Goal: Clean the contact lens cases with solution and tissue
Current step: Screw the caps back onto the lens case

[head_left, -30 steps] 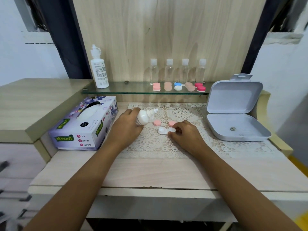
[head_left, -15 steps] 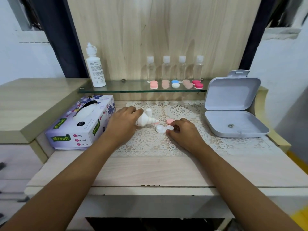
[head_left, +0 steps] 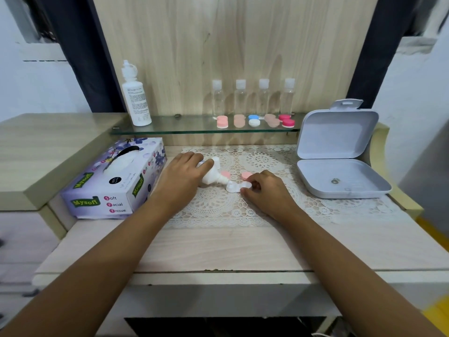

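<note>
fig. dosing an open lens case with solution

the left hand (head_left: 179,181) is curled round a small white solution bottle (head_left: 211,176), tipped on its side so that the nozzle points down at the left well of a white contact lens case (head_left: 237,187); whether the nozzle touches the well cannot be told. the right hand (head_left: 264,190) pinches the case's right end and holds it down on the lace mat (head_left: 243,210) that covers the tabletop (head_left: 218,249). two pink caps (head_left: 247,175) lie just behind the case, off their wells. judged handling: the case is light, stiff moulded plastic, probably slick once wet, so it would skid or tip unless pinned; it is best held by the outer rim of one well, clear of the well being filled. the bottle looks light and soft-walled, so a grip round its body allows a gentle squeeze. the tissue box (head_left: 114,178) stands near the left hand, handy for wiping. further cases (head_left: 254,122) sit on the glass shelf (head_left: 170,129)
</note>
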The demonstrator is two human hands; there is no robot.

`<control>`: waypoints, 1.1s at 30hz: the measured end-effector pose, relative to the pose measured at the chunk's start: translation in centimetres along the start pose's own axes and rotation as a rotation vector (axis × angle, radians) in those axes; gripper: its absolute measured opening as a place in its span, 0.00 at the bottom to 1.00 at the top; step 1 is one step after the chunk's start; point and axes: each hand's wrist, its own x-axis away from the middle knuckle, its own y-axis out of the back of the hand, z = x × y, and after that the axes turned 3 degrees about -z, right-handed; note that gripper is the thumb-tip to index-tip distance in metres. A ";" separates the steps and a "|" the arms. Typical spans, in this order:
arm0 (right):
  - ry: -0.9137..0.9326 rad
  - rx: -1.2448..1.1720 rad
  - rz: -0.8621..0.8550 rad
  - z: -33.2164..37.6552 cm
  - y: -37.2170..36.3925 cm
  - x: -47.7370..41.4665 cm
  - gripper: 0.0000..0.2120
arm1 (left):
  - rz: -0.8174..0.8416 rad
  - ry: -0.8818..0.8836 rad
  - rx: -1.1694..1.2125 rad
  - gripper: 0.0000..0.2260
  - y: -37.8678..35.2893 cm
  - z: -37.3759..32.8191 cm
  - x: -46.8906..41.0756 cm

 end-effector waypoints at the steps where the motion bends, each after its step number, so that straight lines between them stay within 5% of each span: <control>1: -0.001 -0.002 0.000 0.0 0.0 0.0 0.15 | -0.005 -0.005 -0.001 0.24 -0.1 0.0 0.0; 33: 0.003 -0.009 0.006 0.1 0.1 0.0 0.14 | -0.088 -0.034 -0.016 0.25 -0.6 0.1 -0.1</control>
